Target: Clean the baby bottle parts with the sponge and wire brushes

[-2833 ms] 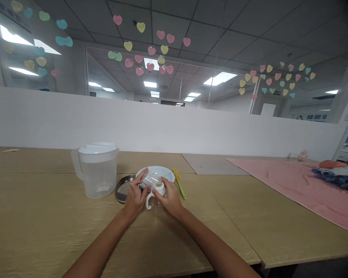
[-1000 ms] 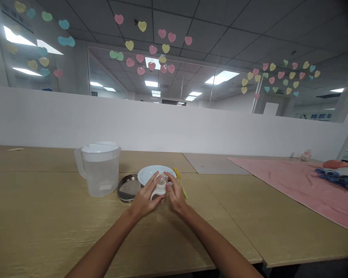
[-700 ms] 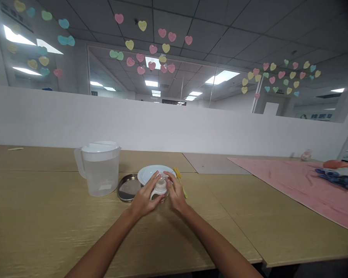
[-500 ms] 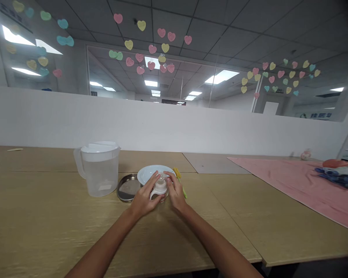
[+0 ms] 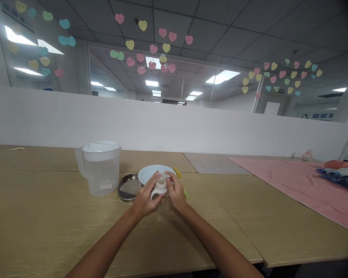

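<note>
Between my hands is a baby bottle (image 5: 161, 186) with a white collar, a white side handle and a clear dome on top. My left hand (image 5: 145, 198) grips it from the left, thumb low by the handle and fingers up at the dome. From the other side my right hand (image 5: 176, 194) closes around the dome and collar. Much of the lower bottle is hidden by the fingers. Just behind it are a white bowl (image 5: 147, 172) and a round metal tray (image 5: 129, 188), both partly covered by my left hand.
A clear lidded pitcher (image 5: 103, 173) of water stands left of the tray. A yellow and green brush-like item (image 5: 178, 172) lies behind my right hand. Pink cloth (image 5: 301, 181) covers the table's right side, with blue folded fabric (image 5: 338, 177) on it. A white wall runs behind.
The view has shifted very slightly. Both hands keep the same hold on the baby bottle, with hardly any visible finger movement.
</note>
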### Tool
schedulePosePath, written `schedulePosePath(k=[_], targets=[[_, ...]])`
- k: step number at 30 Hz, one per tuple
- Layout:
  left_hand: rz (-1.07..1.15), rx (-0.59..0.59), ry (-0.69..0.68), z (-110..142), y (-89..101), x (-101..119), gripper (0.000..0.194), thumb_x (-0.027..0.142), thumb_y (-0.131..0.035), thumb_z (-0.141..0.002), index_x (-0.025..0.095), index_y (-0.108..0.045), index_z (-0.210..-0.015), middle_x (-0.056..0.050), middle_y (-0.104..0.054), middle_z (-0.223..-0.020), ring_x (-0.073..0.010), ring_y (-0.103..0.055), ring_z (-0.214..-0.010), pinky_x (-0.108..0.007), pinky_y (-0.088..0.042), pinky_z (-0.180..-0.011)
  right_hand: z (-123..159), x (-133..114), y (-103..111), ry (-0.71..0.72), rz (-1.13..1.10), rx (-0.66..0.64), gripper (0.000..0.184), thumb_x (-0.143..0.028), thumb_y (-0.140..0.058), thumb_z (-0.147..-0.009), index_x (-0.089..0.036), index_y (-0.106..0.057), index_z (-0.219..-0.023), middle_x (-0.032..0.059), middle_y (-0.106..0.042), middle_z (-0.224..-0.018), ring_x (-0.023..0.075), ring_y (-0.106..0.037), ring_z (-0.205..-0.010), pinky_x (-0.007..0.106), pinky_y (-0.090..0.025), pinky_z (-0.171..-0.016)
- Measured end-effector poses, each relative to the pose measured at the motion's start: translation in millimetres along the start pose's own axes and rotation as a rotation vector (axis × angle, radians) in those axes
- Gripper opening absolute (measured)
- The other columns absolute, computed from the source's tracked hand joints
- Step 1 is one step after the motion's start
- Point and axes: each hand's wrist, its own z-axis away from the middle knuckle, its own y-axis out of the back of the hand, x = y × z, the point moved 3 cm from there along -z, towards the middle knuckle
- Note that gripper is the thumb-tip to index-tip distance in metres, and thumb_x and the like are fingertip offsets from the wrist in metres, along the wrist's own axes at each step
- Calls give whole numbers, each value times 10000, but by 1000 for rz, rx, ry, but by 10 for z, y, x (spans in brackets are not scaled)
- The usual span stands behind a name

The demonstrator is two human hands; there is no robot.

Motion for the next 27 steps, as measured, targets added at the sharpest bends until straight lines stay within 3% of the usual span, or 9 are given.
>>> schedulePosePath(k=[13,18,23,27], targets=[[-19,-10,-5,-2,2,9,631,289,-536,-805,212,-247,-1360,-116,-358,-1386,-239,-385,-1245,-372,-445,-956,26,12,-21,11,55,17,318,-339,-342,-893,-201,-513,-1122,60,-593,-1052,181,-526,-948,343,-401,-839],[16,-52,29,6,-13,-10,624,280,-514,-807,213,-234,-1360,-118,-320,-1405,-245,-354,-1264,-394,-431,-962,22,5,0,13,81,41,289,-344,-377,-873,-185,-534,-1056,62,-613,-932,185,-540,-878,336,-415,-804],[-47,-117,25,16,-3,-29,656,280,-478,-825,198,-155,-1391,-119,-337,-1397,-242,-371,-1252,-401,-389,-990,22,44,41,0,54,71,322,-370,-391,-868,-183,-481,-1114,33,-603,-801,183,-548,-824,345,-412,-804],[-71,-132,94,28,35,-100,802,368,-512,-809,180,-9,-1405,-157,-395,-1349,-269,-420,-1208,-440,-389,-961,23,64,75,-17,8,90,342,-384,-358,-879,-176,-465,-1129,47,-598,-866,180,-554,-844,333,-426,-793]])
